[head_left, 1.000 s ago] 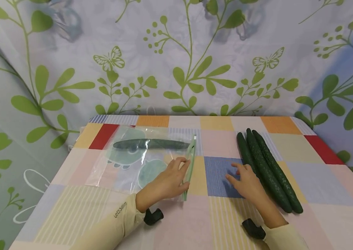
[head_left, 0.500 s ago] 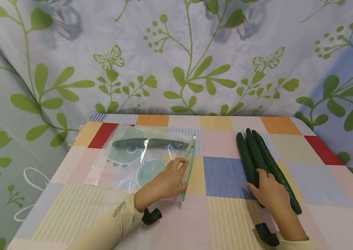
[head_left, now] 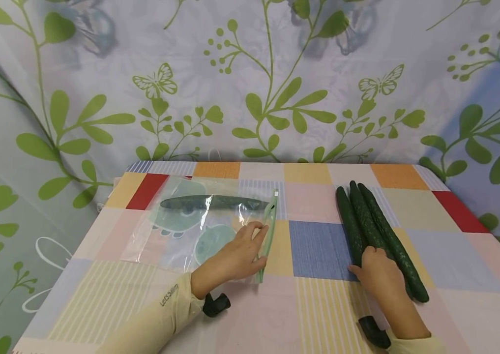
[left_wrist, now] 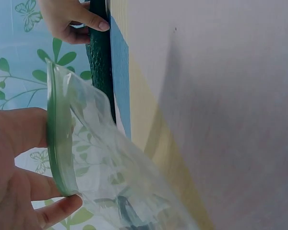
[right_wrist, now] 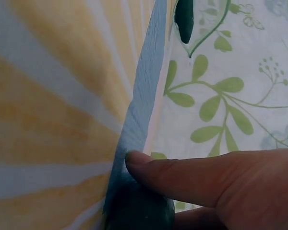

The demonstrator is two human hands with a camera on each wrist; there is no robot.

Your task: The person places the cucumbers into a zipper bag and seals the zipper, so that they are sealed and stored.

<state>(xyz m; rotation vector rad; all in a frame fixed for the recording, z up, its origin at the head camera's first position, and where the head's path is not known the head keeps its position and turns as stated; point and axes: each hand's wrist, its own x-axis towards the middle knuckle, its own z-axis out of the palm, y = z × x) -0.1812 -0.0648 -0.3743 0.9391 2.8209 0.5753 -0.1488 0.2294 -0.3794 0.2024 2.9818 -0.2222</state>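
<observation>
A clear zip bag (head_left: pixel 143 246) with a green zip edge lies flat at left centre, one cucumber (head_left: pixel 214 202) inside it along the far side. My left hand (head_left: pixel 236 253) holds the bag's mouth; in the left wrist view its fingers (left_wrist: pixel 31 129) spread along the green rim, which stands parted. To the right, three dark green cucumbers lie side by side. My right hand (head_left: pixel 380 275) grips the near end of the leftmost cucumber (head_left: pixel 348 216), and its palm hides part of the middle one (head_left: pixel 367 221). In the right wrist view the thumb (right_wrist: pixel 182 177) lies over the cucumber's end.
A patchwork cloth (head_left: pixel 258 319) covers the table. Behind it hangs a leaf-print curtain (head_left: pixel 214 98). The rightmost cucumber (head_left: pixel 393 241) lies against the others. Black wrist mounts (head_left: pixel 216 305) stick out under both forearms.
My right hand has moved right from above the blue patch onto the cucumbers, and its fingers have closed round the leftmost one. The left hand and bag have hardly moved.
</observation>
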